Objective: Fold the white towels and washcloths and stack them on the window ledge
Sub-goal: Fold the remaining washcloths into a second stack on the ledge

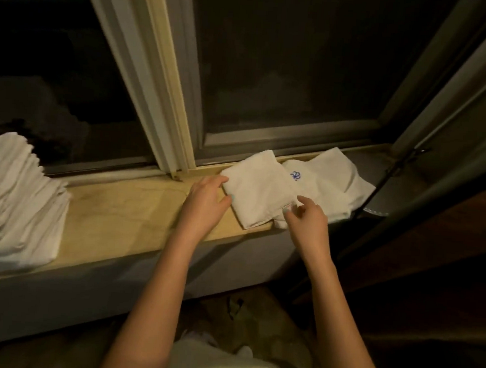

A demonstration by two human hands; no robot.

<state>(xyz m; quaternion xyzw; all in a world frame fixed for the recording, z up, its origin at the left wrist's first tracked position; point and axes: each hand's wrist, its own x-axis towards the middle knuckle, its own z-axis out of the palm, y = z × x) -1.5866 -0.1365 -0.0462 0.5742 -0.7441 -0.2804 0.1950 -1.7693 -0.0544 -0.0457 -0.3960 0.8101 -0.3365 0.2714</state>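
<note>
- The folded washcloth [257, 190] lay on the wooden window ledge [124, 218], tilted, its near corner just over the front edge and its right side overlapping a larger white cloth [328, 187].
- The left hand [206, 204] rested against the washcloth's left edge, fingers curled loosely and close together, apparently steadying the fold so that it would not slide.
- The right hand [305, 219] pinched the washcloth's lower right corner between thumb and forefinger, the other fingers tucked; the person was probably squaring that corner or preparing to lift the piece.
- The larger cloth, marked with a small blue embroidered motif [295, 175], lay spread and rumpled beneath, so it likely served as the working pile.
- A tall stack of folded white towels [13, 202] stood at the ledge's left end, well apart, with bare wood between; that looked like the destination.
- The window frame's upright [167, 98] met the ledge just behind the left hand, narrowing the room at the back.
- A dark strap or cord [392, 177] crossed near the right end of the ledge, beside the larger cloth, and could snag it.
</note>
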